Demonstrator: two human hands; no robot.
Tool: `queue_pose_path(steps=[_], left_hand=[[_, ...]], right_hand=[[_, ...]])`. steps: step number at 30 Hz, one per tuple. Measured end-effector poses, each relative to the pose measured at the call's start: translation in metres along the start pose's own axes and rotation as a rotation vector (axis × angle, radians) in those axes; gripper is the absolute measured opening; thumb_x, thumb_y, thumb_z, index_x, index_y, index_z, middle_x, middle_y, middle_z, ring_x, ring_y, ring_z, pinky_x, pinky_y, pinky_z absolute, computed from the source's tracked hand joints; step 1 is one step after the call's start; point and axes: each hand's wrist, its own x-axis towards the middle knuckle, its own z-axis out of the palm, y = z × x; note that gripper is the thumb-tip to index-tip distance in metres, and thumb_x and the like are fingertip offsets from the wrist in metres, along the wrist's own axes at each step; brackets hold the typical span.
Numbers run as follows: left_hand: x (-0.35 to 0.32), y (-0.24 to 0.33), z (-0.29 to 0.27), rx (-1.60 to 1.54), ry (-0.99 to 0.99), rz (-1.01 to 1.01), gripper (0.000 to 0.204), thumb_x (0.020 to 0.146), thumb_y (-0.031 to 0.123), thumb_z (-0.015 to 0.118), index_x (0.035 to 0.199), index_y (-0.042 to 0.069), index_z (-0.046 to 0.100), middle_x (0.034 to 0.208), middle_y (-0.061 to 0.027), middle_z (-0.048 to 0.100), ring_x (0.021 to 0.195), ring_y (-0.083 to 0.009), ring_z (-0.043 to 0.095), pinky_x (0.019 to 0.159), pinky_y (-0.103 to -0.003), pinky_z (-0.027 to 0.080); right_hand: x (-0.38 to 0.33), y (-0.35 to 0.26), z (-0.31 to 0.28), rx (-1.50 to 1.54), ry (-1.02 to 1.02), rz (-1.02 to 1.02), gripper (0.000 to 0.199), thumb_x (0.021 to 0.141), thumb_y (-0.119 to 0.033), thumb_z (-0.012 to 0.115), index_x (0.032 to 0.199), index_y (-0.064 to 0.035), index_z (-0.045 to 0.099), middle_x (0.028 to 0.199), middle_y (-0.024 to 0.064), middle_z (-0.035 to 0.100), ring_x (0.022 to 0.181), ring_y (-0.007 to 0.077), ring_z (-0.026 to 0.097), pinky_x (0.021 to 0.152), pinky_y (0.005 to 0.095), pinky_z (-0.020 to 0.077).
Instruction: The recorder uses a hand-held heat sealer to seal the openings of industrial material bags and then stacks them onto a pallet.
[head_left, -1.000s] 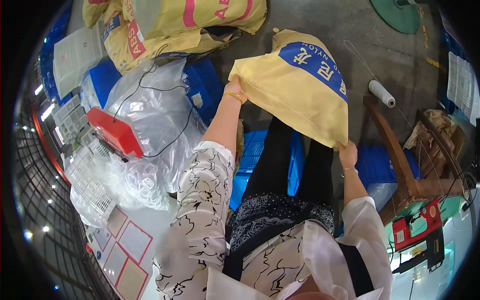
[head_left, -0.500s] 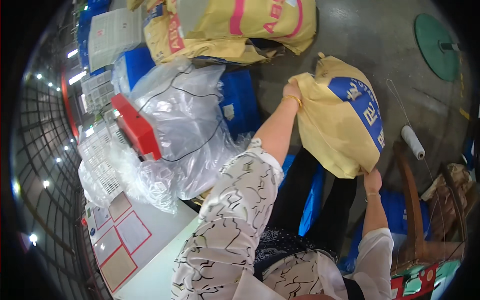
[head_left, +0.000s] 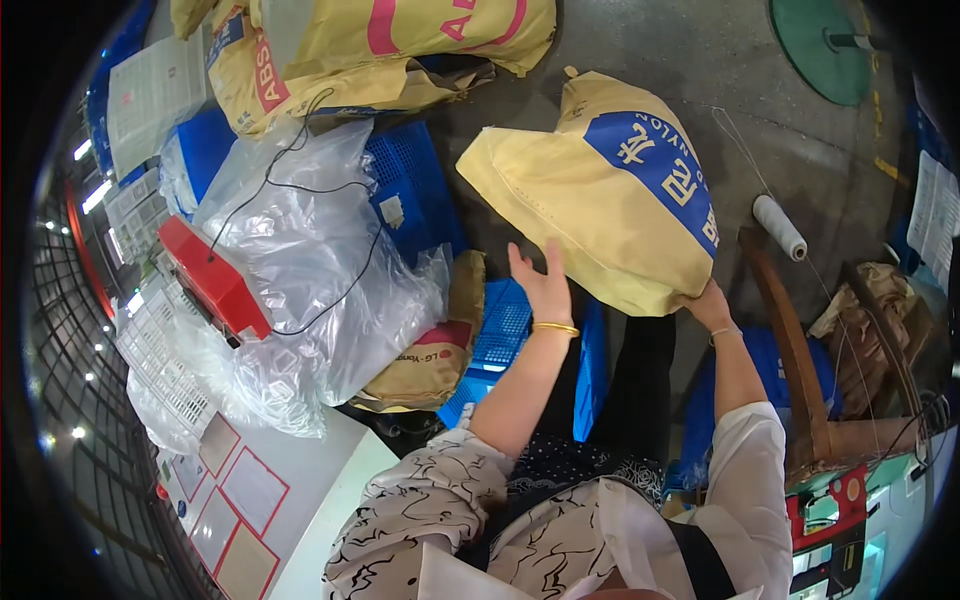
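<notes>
A large tan paper sack with a blue band is in front of me, tilted, its body bulging. My right hand grips its near right corner, the fingers partly hidden by the paper. My left hand, with a gold bangle at the wrist, is beside the sack's near left edge. Its fingers are spread and hold nothing; whether a fingertip touches the paper I cannot tell. Below the left hand is a blue plastic crate.
Clear plastic bags with a red box and black cord lie left. Yellow sacks stand beyond. A white thread spool and a wooden chair are right. A green round base stands on the floor far right.
My left hand has let go of the sack's far left corner and drawn back toward me, its fingers spreading. My right hand has kept its hold. The view has shifted, too.
</notes>
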Motion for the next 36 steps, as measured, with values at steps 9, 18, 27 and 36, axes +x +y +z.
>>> queue_pose_path(steps=[9, 18, 27, 36], left_hand=[[0.021, -0.007, 0.050, 0.308, -0.064, -0.094, 0.107, 0.080, 0.071, 0.057, 0.151, 0.001, 0.019, 0.154, -0.0329, 0.013, 0.141, -0.0464, 0.020, 0.115, -0.047, 0.022], [0.045, -0.014, 0.016, -0.335, -0.250, 0.182, 0.091, 0.087, 0.047, 0.066, 0.148, -0.003, 0.022, 0.150, -0.0306, 0.026, 0.140, -0.0422, 0.025, 0.115, -0.045, 0.022], [-0.006, -0.067, 0.085, 0.196, 0.030, -0.360, 0.080, 0.095, 0.061, 0.039, 0.154, 0.011, 0.018, 0.156, -0.0270, 0.016, 0.145, -0.0410, 0.012, 0.115, -0.051, 0.017], [0.144, -0.268, -0.031, 0.867, 0.152, 0.260, 0.073, 0.093, 0.063, 0.046, 0.145, 0.015, 0.034, 0.138, -0.0161, 0.047, 0.133, -0.0355, 0.037, 0.102, -0.051, 0.038]], right_hand=[[-0.059, -0.124, -0.062, -0.078, 0.265, -0.133, 0.101, 0.066, -0.027, 0.086, 0.145, -0.0002, 0.029, 0.145, 0.0231, 0.037, 0.133, 0.0383, 0.038, 0.109, 0.0435, 0.0351], [-0.022, -0.165, -0.036, -0.352, 0.483, -0.179, 0.107, 0.075, -0.046, 0.078, 0.149, 0.0030, 0.019, 0.152, 0.0267, 0.024, 0.143, 0.0417, 0.022, 0.115, 0.0518, 0.0194], [0.054, -0.126, -0.040, 0.614, 0.272, 0.095, 0.084, 0.095, -0.054, 0.053, 0.149, 0.0029, 0.023, 0.140, 0.0172, 0.045, 0.127, 0.0234, 0.044, 0.107, 0.0309, 0.0333], [0.003, -0.183, 0.056, 0.459, 0.228, -0.086, 0.073, 0.098, -0.055, 0.043, 0.142, 0.0030, 0.035, 0.127, 0.0154, 0.052, 0.114, 0.0217, 0.050, 0.097, 0.0337, 0.0391]])
